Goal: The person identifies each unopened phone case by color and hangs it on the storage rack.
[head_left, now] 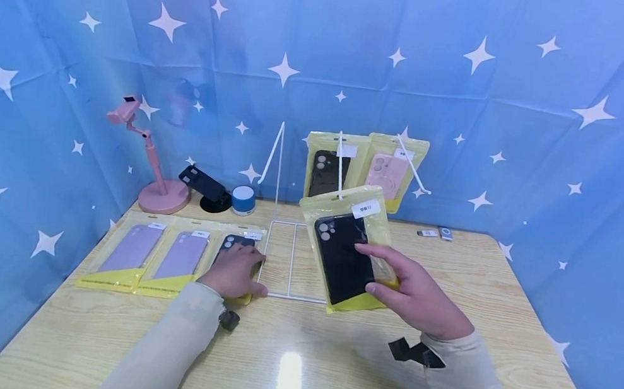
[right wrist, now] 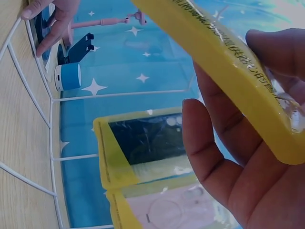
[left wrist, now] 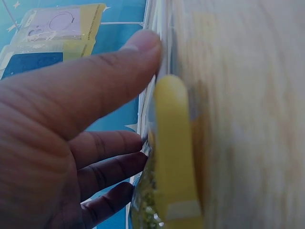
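My right hand (head_left: 421, 291) pinches the lower right side of a clear and yellow bag (head_left: 354, 303) with a black phone case (head_left: 342, 255) inside. This bag is tilted, its top edge at the tip of the middle hook (head_left: 340, 166); whether the hook passes through its hole I cannot tell. In the right wrist view the bag's yellow bottom (right wrist: 228, 71) lies between thumb and fingers. My left hand (head_left: 232, 270) rests, fingers relaxed, over a bagged dark phone case (head_left: 237, 242) on the table, partly hiding it.
A white wire rack (head_left: 291, 262) stands on the table (head_left: 285, 344). On it hang a bagged black case (head_left: 326, 170) and a bagged pink case (head_left: 385, 175). Two bagged purple cases (head_left: 132, 246) lie left. Behind are a pink stand (head_left: 163, 195), a black phone holder (head_left: 204, 184) and a blue-white cylinder (head_left: 243, 200).
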Demonstrator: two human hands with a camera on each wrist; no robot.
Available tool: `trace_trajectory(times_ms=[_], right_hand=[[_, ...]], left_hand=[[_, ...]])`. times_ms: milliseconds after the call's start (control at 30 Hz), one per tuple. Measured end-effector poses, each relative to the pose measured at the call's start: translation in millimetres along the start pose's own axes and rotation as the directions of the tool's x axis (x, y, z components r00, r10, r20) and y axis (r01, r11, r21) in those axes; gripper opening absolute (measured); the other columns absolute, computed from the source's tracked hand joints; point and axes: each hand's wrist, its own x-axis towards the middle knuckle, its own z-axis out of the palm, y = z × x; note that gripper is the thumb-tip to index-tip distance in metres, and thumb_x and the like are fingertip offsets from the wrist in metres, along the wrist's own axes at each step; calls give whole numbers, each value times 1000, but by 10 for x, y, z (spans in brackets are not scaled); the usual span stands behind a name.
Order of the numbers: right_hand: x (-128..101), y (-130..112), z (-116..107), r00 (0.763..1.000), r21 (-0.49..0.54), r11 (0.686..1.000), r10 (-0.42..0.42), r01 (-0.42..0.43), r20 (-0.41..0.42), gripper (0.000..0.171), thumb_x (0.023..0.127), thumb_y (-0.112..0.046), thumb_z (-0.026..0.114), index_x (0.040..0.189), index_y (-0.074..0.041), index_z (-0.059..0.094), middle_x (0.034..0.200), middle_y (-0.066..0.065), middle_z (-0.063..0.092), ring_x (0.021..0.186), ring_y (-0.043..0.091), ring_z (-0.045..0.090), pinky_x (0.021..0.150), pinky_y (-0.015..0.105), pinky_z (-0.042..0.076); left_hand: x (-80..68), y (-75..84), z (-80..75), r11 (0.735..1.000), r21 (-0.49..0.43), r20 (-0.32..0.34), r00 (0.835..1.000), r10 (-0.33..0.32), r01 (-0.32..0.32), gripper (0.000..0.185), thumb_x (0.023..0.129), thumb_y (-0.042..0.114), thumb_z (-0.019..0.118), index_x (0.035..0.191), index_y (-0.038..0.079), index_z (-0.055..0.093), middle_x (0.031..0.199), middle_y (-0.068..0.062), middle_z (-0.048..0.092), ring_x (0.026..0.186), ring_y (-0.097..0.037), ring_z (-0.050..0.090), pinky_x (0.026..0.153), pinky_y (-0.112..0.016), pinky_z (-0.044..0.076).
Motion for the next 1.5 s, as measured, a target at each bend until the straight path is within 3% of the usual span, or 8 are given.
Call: trace_trajectory(times_ms=[100, 433, 567, 667, 1067, 1267, 1400, 1500], right_hand=[[8, -3, -1, 1000, 30, 1000, -1, 1, 11, 63, 102, -2, 66, 158, -24, 47, 163, 14, 41, 46, 7, 31, 50, 28, 46], [55, 2, 47, 1000, 22, 1000, 3, -3, -8, 64, 102, 0, 64, 158, -24, 46, 158, 12, 45, 42, 7, 29, 43, 27, 39], [80, 28, 82, 1000, 24, 1000, 8, -8, -29, 65, 101, 2, 64, 158, -22, 46, 160, 12, 44, 51, 7, 36, 48, 27, 43], [110, 53, 116, 999, 34, 999, 5, -4, -38, 65, 101, 2, 64, 159, -21, 46, 165, 11, 41, 70, 8, 47, 56, 27, 47], [225, 146, 296, 997, 122, 992, 23, -14, -78, 67, 101, 4, 62, 159, -24, 45, 165, 8, 38, 69, 7, 51, 54, 26, 49], [294, 153, 352, 994, 161, 987, 36, -20, -99, 67, 102, 3, 61, 159, -28, 45, 163, 8, 41, 58, 11, 48, 50, 25, 46], [356, 168, 371, 994, 182, 983, 50, -32, -96, 67, 103, 2, 61, 159, -31, 45, 163, 8, 40, 93, 21, 63, 64, 28, 56], [410, 183, 372, 993, 188, 981, 66, -47, -96, 67, 103, 0, 60, 159, -33, 44, 164, 7, 39, 91, 26, 62, 64, 30, 56]], left_hand=[[5, -3, 0, 1000, 2, 2, 1000, 4, -4, 80, 83, 51, 88, 146, 10, 63, 155, -16, 55, 144, -38, 46, 121, -58, 36], [-12, -4, -23, 1000, -8, 19, 1000, 1, -1, 81, 84, 52, 87, 148, 9, 62, 156, -17, 54, 145, -39, 45, 121, -59, 36], [-5, -7, -18, 1000, -8, 17, 1000, 8, -8, 80, 84, 51, 87, 147, 9, 62, 156, -17, 54, 145, -40, 45, 120, -60, 37], [-6, -8, -15, 1000, -15, 14, 1000, 13, -13, 80, 84, 51, 87, 147, 8, 62, 156, -18, 54, 145, -40, 45, 119, -61, 37], [-11, -14, -16, 1000, -13, 12, 1000, 1, -1, 80, 84, 52, 87, 147, 10, 62, 156, -16, 54, 145, -39, 45, 120, -59, 37], [-11, -14, -20, 1000, -15, 14, 1000, -7, 7, 80, 83, 52, 87, 147, 11, 62, 155, -16, 54, 144, -38, 46, 121, -57, 37], [2, -17, -9, 1000, -9, 18, 1000, -8, 9, 80, 83, 53, 87, 147, 11, 62, 155, -15, 55, 145, -37, 46, 121, -57, 37], [11, -19, 3, 1000, -4, 17, 1000, -9, 10, 80, 83, 54, 87, 147, 11, 63, 155, -14, 55, 145, -37, 46, 121, -57, 37]])
